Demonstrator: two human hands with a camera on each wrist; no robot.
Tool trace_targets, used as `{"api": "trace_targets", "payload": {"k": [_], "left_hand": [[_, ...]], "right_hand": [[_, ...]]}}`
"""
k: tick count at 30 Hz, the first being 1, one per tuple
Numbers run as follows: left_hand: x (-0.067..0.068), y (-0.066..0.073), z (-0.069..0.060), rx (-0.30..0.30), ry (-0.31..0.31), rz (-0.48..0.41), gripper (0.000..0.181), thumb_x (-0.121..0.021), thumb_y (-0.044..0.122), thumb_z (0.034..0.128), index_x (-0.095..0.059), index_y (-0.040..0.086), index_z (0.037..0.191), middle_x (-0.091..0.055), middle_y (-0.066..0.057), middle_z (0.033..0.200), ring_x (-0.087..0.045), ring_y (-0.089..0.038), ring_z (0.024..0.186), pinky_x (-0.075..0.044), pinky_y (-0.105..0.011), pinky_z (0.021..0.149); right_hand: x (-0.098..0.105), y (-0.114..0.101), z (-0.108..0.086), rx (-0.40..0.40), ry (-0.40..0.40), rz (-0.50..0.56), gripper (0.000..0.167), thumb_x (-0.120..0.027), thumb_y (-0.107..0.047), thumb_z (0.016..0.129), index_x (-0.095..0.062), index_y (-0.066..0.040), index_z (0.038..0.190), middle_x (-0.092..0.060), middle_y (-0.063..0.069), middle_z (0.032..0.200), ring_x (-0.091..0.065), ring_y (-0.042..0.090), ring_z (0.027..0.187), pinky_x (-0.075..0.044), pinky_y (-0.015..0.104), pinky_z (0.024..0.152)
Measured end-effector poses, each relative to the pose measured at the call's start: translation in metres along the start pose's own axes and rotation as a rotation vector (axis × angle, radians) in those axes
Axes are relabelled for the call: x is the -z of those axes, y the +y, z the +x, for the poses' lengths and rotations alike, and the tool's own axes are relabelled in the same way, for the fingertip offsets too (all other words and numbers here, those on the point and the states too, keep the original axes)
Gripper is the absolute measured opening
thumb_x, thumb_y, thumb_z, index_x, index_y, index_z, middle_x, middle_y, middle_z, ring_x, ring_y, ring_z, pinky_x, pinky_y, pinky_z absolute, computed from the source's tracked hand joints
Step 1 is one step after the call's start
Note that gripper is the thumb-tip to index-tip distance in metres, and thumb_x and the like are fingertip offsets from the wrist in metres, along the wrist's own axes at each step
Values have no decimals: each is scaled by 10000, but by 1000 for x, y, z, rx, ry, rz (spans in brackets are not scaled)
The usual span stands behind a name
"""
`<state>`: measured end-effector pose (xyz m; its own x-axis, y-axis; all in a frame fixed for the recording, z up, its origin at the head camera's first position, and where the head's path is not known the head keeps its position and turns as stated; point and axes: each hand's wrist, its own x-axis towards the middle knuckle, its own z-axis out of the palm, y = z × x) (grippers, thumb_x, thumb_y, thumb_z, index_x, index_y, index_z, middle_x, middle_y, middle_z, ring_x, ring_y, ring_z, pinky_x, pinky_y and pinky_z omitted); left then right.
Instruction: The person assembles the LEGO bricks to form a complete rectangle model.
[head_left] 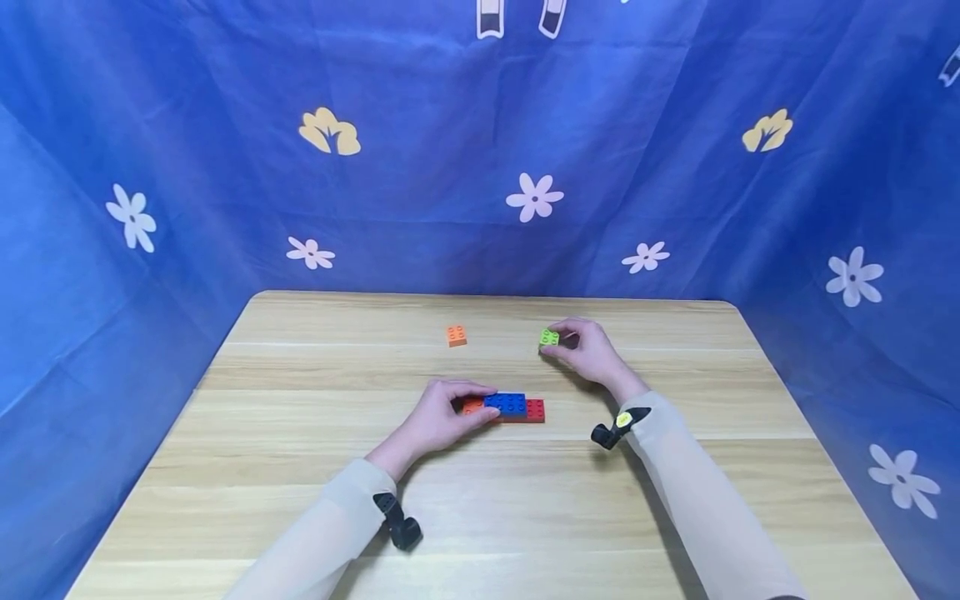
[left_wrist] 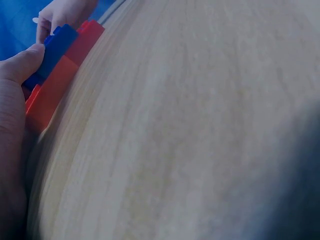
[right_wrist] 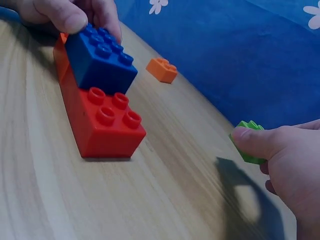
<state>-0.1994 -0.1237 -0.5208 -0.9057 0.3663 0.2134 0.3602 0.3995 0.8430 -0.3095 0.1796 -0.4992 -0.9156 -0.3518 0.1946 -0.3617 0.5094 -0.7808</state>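
A blue toy brick sits on top of a red brick and an orange-red brick, which lie end to end on the table and are bridged by it. My left hand pinches the blue brick at its left end between thumb and fingers. Farther back and to the right, my right hand pinches a small light green brick between thumb and fingers. In the right wrist view the green brick is held above the tabletop, its shadow falling below it.
A small orange brick lies alone near the back of the wooden table. Blue patterned cloth hangs behind the table and along both sides.
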Motion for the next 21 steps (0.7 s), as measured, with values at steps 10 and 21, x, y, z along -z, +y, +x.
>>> {"api": "trace_targets", "payload": {"k": [10, 21], "left_hand": [[0, -2, 0, 19, 2, 14, 360, -874, 382, 902, -814, 224, 1220, -763, 66, 1194, -685, -112, 1156, -534, -371, 1016], [-1, -3, 0, 19, 9, 16, 363, -884, 345, 897, -813, 201, 1223, -768, 36, 1189, -697, -144, 1137, -550, -369, 986]], "right_hand": [[3, -15, -8, 36, -34, 39, 374, -880, -154, 897, -729, 13, 1197, -713, 103, 1102, -705, 273, 1004, -584, 426, 939], [9, -29, -19, 8, -38, 67, 406, -871, -127, 900, -701, 17, 1239, -705, 117, 1125, -699, 287, 1035, -567, 426, 979]]}}
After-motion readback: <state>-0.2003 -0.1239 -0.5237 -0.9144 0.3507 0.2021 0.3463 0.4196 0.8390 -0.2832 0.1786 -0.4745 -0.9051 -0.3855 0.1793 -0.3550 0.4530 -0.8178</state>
